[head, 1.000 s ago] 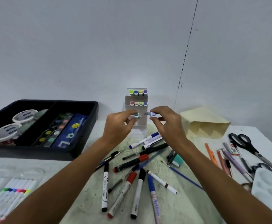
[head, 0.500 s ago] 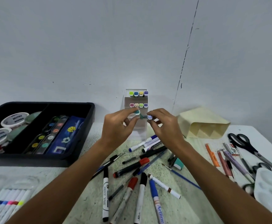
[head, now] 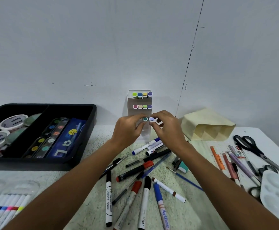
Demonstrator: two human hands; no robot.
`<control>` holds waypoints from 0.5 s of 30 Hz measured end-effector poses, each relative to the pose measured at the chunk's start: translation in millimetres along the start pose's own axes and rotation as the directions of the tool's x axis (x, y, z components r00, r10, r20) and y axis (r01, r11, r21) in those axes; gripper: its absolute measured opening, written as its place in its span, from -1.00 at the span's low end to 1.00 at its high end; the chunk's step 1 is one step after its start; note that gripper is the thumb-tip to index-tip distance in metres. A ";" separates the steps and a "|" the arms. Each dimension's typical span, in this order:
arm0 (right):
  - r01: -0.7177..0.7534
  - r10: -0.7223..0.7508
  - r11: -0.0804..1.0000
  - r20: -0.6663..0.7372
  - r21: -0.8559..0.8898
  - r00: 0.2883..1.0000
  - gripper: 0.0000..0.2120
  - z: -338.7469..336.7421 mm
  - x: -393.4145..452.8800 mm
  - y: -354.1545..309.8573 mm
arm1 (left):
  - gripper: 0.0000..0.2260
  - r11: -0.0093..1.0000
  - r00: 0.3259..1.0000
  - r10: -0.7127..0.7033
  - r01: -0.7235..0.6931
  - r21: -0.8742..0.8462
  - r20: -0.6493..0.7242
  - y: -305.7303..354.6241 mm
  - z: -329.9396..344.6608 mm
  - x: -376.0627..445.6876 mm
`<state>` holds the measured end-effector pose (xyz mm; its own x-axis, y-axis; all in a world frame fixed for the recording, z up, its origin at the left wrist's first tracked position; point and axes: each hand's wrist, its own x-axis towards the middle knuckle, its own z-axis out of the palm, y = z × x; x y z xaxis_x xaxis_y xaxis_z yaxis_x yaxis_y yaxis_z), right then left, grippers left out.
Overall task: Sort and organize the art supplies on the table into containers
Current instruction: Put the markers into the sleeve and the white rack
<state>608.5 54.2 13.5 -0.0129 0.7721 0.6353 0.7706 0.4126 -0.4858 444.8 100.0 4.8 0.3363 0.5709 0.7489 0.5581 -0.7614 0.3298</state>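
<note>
Both hands are up at the back of the bench, right in front of the white tiered cardboard marker stand (head: 139, 112) that sits against the grey wall. The left hand (head: 128, 129) is pinching a teal-capped marker (head: 145, 119) between thumb and fingertips, and the right hand (head: 166, 128) is pinching a pale lilac-capped marker (head: 151, 119) the same way. The two caps sit side by side, just about touching, at the stand's lowest tier. Can't tell if the markers are already seated in the slots, since the fingers cover that part.

The stand's two upper rows each hold four markers with coloured caps.

Closer to the camera there's a loose heap of whiteboard markers and pens (head: 142, 176) spread across the speckled bench (head: 92, 188). On the left is a black plastic divided tray (head: 89, 130) holding white round tubs (head: 13, 122) and watercolour strips. Front left, a clear pack of thin coloured felt-tip pens (head: 6, 206). To the right of the stand lies a cream paper organiser tipped on its side (head: 206, 128), and further right black-handled scissors (head: 250, 145), a few pens and a white plastic paint palette (head: 278, 195).
</note>
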 end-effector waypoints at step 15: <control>0.145 -0.133 0.924 0.057 -0.353 0.989 -0.86 14.9 12.3 10.3 | -0.80 0.995 0.993 -0.092 0.095 -0.036 0.077 -19.9 21.6 -0.3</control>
<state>606.8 75.1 7.3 -0.1519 0.7365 0.6592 0.9353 0.3227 -0.1450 450.0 121.6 -14.4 0.3406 0.6605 0.6692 0.5596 -0.7143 0.4202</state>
